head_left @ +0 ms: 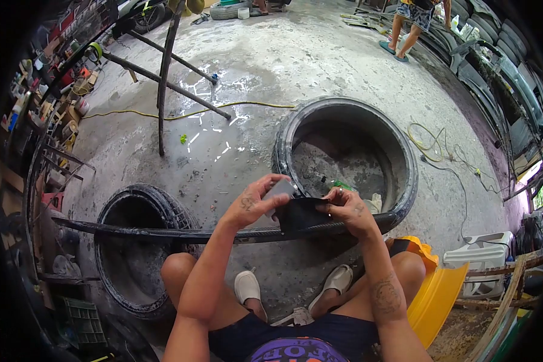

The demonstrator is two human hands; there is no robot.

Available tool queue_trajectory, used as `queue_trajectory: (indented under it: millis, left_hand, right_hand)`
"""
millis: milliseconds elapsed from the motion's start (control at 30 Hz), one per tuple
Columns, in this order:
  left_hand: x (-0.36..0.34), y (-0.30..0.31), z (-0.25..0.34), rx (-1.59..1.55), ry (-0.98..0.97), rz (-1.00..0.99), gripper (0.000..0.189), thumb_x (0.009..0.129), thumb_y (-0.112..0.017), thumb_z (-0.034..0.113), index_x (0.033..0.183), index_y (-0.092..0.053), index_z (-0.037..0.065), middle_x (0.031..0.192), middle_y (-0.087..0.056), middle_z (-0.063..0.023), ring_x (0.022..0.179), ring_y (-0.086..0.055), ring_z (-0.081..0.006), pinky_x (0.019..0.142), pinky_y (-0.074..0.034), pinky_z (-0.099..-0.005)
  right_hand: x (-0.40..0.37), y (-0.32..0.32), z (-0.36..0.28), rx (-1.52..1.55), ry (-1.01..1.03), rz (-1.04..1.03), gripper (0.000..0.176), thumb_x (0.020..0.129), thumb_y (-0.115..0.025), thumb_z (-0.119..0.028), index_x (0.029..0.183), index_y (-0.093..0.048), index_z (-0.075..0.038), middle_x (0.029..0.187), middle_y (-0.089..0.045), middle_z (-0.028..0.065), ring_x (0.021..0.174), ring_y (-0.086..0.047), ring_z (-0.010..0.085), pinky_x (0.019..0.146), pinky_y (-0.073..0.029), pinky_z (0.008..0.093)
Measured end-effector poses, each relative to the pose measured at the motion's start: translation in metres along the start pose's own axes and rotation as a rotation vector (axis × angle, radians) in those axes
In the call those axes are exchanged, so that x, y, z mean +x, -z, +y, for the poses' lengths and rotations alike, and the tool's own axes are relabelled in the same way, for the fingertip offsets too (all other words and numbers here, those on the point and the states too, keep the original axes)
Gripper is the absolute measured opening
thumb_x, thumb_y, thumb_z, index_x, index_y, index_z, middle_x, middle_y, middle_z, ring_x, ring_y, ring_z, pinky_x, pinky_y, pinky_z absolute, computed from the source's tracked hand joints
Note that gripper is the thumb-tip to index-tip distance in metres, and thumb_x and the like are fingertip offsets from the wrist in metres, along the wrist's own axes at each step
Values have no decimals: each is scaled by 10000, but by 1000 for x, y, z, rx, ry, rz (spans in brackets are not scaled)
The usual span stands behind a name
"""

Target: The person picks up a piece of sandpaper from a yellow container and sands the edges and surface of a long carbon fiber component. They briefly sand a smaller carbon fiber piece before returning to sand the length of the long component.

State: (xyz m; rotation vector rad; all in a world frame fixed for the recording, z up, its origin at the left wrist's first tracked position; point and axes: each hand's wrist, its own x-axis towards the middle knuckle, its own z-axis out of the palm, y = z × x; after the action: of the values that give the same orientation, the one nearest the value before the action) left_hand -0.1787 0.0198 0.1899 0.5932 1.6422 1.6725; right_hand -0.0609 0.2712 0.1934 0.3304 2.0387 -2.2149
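your left hand (258, 200) is curling around a gray block (280, 190); your right hand (347, 209) is pinching a black sheet (300, 217). a long black strip (133, 231) is crossing two tires (406, 158).

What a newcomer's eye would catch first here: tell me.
Likely the bright yellow panel at lower right. Then the long black strip running across the large tire right of centre and the smaller tire at left, with the right hand pinching a black sheet near centre.

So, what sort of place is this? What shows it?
Probably a vehicle repair workshop: tyres on the concrete floor, what look like bumpers stacked at right, and boxes crowding the left side.
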Motion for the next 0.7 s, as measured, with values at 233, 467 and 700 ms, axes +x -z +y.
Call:
queue_trajectory:
  millis: [233, 467, 700]
  left_hand:
    - [11, -15, -40, -425, -47, 115, 629, 1009, -604, 526, 1437, -501, 77, 1072, -643, -38, 864, -633, -109, 624, -506, -261]
    - [15, -11, -27, -229, -147, 256, 327, 1067, -569, 274, 1267, -639, 24, 1049, -687, -10, 950, -655, -87, 819, -536, -233]
    - [10, -12, -40, -479, -102, 200, 465, 1012, -644, 428, 1265, -618, 38, 997, -681, -25, 921, -651, -112, 792, -521, -278]
  right_hand:
    - [3, -16, 14, 522, -79, 181, 225, 893, -812, -97, 902, -590, -133, 840, -641, -48, 736, -630, 61, 594, -467, 218]
    - [4, -18, 17, 423, -102, 148, 167, 905, -804, -121, 960, -648, -95, 852, -653, -24, 764, -657, 89, 678, -559, 245]
    - [5, -20, 25, 433, -40, 189, 115, 937, -771, -139, 969, -670, -96, 842, -654, -14, 755, -648, 113, 720, -583, 312]
